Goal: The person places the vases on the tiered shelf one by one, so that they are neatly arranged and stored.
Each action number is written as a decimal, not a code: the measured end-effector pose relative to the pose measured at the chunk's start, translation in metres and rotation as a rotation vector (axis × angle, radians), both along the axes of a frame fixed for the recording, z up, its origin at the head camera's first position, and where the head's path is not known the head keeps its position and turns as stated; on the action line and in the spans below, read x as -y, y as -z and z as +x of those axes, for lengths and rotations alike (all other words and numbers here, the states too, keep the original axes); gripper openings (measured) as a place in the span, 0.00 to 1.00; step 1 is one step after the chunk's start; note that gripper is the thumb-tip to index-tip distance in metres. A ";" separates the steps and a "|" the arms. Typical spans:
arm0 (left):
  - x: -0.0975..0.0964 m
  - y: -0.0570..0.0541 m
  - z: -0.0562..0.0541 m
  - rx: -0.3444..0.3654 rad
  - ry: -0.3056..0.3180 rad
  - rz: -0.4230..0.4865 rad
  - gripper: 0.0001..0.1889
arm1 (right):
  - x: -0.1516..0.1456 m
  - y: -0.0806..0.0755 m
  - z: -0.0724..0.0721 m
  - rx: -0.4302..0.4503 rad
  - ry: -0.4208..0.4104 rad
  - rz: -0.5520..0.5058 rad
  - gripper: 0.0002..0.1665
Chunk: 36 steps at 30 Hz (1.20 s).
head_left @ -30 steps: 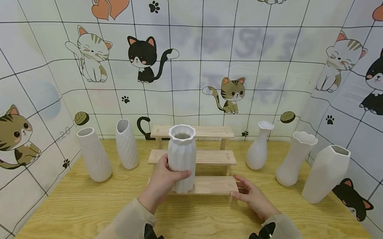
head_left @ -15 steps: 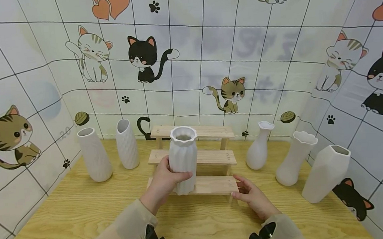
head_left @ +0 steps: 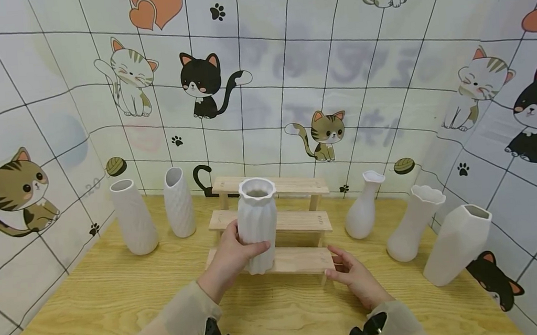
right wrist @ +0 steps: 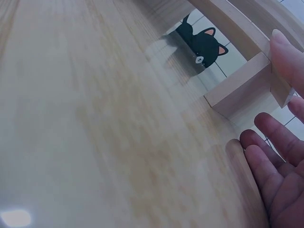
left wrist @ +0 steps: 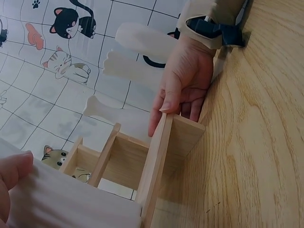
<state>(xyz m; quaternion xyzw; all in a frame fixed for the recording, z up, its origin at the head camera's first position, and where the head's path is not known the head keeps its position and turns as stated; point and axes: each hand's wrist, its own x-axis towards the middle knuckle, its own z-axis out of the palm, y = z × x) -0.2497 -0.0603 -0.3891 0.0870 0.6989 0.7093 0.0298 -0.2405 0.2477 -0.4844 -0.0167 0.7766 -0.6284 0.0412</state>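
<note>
My left hand (head_left: 230, 257) grips a white fluted vase (head_left: 257, 221) with a scalloped rim, thumb across its front. The vase stands upright at the front of the lowest step of a three-step wooden stand (head_left: 304, 259); whether its base rests fully on the board is hard to tell. At the right end of that step, my right hand (head_left: 353, 276) holds the board between thumb and fingers. From the left wrist, the right thumb (left wrist: 172, 95) shows on the board's corner. The other right fingers (right wrist: 280, 137) hang loosely beside the stand's leg (right wrist: 242, 85).
Two white textured vases (head_left: 133, 220) (head_left: 179, 203) stand left of the stand. To the right are a narrow-necked vase (head_left: 362, 212), a ruffle-rimmed vase (head_left: 412, 224) and a faceted vase (head_left: 457, 247). A cat-patterned wall covering (head_left: 262, 84) surrounds the wooden table (head_left: 118, 305).
Over the last second the left hand and the fluted vase have shifted slightly to the right and toward me. The right hand keeps its place at the step's end.
</note>
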 end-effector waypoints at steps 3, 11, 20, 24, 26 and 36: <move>0.001 0.001 0.000 -0.014 0.008 -0.006 0.39 | 0.000 0.002 0.000 -0.002 -0.006 -0.007 0.43; 0.014 0.002 0.004 -0.014 0.035 -0.055 0.48 | -0.001 0.001 0.002 0.010 -0.005 0.009 0.44; 0.047 0.005 0.007 -0.011 0.025 -0.172 0.49 | 0.000 -0.001 0.003 0.012 -0.001 0.012 0.44; 0.066 0.011 0.004 -0.046 -0.075 -0.199 0.44 | -0.001 0.000 0.002 0.015 -0.005 0.020 0.44; 0.075 0.015 0.002 -0.055 -0.116 -0.207 0.43 | -0.001 0.000 0.002 0.016 -0.007 0.025 0.45; 0.110 0.040 -0.007 -0.005 -0.100 -0.168 0.42 | 0.000 -0.001 0.002 0.017 -0.001 0.016 0.44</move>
